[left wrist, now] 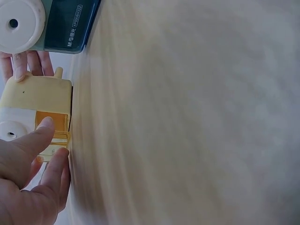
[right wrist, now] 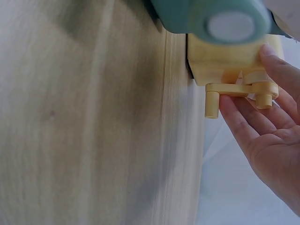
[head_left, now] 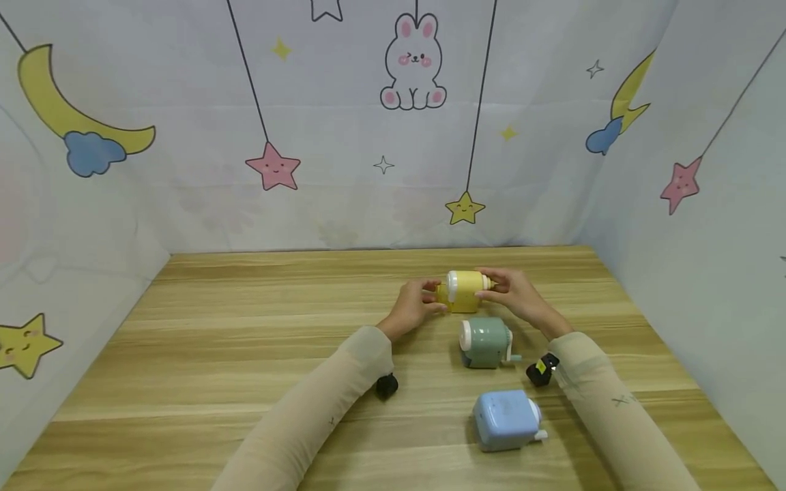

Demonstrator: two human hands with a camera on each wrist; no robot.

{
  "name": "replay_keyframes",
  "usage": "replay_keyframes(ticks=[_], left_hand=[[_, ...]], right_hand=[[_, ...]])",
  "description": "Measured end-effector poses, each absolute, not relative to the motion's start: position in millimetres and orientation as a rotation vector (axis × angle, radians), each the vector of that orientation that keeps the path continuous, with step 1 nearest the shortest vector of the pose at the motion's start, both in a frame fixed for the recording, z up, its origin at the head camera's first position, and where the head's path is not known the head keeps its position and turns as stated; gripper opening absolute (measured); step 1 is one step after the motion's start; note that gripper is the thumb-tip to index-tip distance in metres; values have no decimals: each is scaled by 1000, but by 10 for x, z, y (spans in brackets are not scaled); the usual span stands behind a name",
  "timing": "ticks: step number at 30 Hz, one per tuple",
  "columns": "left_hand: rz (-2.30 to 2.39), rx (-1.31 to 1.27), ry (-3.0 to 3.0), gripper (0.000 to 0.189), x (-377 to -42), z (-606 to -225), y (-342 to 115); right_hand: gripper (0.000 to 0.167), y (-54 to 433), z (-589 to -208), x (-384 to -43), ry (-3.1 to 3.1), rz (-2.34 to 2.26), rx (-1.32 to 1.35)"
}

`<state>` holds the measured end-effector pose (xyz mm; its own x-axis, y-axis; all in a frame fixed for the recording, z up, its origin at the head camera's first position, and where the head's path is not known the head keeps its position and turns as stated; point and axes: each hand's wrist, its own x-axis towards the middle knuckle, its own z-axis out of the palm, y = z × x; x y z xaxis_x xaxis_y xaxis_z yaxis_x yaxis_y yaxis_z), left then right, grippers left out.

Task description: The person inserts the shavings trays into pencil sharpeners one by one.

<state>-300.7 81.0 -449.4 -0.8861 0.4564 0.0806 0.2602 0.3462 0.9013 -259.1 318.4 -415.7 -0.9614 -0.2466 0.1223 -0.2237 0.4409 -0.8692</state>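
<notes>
A yellow crank pencil sharpener (head_left: pixel 468 290) stands on the table between both hands. My left hand (head_left: pixel 410 308) pinches its see-through orange shavings drawer (left wrist: pixel 55 123), which sticks out of the sharpener's left side. In the left wrist view the thumb lies on the drawer and the fingers are on its other side. On the crank side, my right hand (head_left: pixel 518 296) holds the sharpener body, with the thumb on the near face and the other fingers behind. The yellow crank handle (right wrist: pixel 227 90) shows in front of those fingers in the right wrist view.
Just nearer than the yellow one stands a green pencil sharpener (head_left: pixel 487 341) with a white front. A blue pencil sharpener (head_left: pixel 506 419) stands closer to the front, between the forearms. A patterned white cloth (head_left: pixel 344 136) hangs behind the wooden table (head_left: pixel 245 327) and along its sides.
</notes>
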Motion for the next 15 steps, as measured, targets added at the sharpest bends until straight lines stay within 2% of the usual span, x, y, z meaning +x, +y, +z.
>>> replay_keyframes(ticks=[15], left_hand=[[1583,656,2426,52,-3059,-4539,821]], right_hand=[[53,3183,-4195,-2636,2629,-1604,-446]])
